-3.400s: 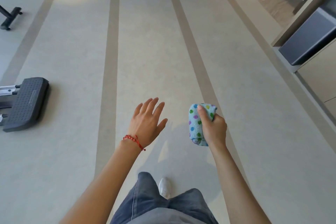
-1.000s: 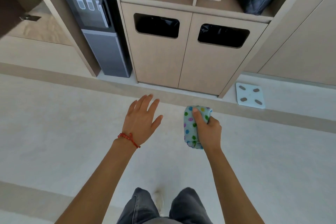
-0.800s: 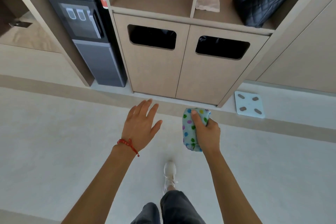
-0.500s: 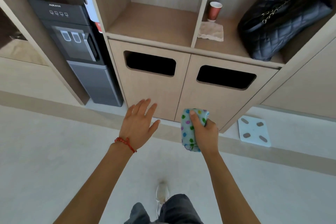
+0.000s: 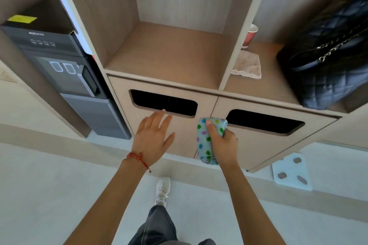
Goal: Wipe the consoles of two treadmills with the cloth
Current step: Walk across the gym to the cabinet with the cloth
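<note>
My right hand [image 5: 223, 143] is closed around a folded light-blue cloth [image 5: 205, 141] with coloured dots, held upright in front of the cabinet doors. My left hand [image 5: 153, 137] is empty, fingers spread, palm down, with a red bracelet at the wrist; it hovers just below the left slot of the cabinet. No treadmill or console is in view.
A wooden cabinet [image 5: 173, 53] stands directly ahead with an open shelf and two doors with dark slots [image 5: 165, 103]. A black water dispenser [image 5: 65, 77] is at left. A quilted black bag [image 5: 328, 55], a beige rag [image 5: 248, 65] and a red cup [image 5: 250, 36] sit on the right shelf. A white scale [image 5: 291, 173] lies on the floor.
I have turned from the open floor and walked up to the cabinet, which now fills the view. Both hands keep their pose, the cloth still in the right one.
</note>
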Motion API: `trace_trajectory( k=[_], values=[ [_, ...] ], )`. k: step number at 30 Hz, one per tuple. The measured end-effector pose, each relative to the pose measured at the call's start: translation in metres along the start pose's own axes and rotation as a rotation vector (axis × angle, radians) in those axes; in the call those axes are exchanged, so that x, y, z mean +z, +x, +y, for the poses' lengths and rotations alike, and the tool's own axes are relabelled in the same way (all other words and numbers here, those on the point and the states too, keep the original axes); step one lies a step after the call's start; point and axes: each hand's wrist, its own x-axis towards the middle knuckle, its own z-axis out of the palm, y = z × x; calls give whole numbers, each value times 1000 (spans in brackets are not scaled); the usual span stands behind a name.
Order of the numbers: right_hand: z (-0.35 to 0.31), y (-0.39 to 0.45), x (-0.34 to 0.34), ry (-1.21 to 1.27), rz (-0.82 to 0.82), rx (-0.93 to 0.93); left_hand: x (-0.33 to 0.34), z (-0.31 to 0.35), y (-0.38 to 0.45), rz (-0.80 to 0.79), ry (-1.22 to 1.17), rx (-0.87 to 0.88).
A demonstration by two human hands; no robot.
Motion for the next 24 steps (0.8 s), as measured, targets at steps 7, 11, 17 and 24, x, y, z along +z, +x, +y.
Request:
trace_trajectory(
  k=[7, 11, 17, 24],
  values=[
    [-46, 92, 51, 4, 36, 14, 20, -59, 101, -24, -37, 55],
    [-69, 138, 74, 9, 48, 9, 29, -88, 153, -13, -46, 98],
    [-83, 192, 94, -82, 56, 50, 42, -108, 202, -56, -53, 115],
    [-87, 246, 109, -255, 36, 82, 62, -116, 233, -115, -29, 62]
  ],
)
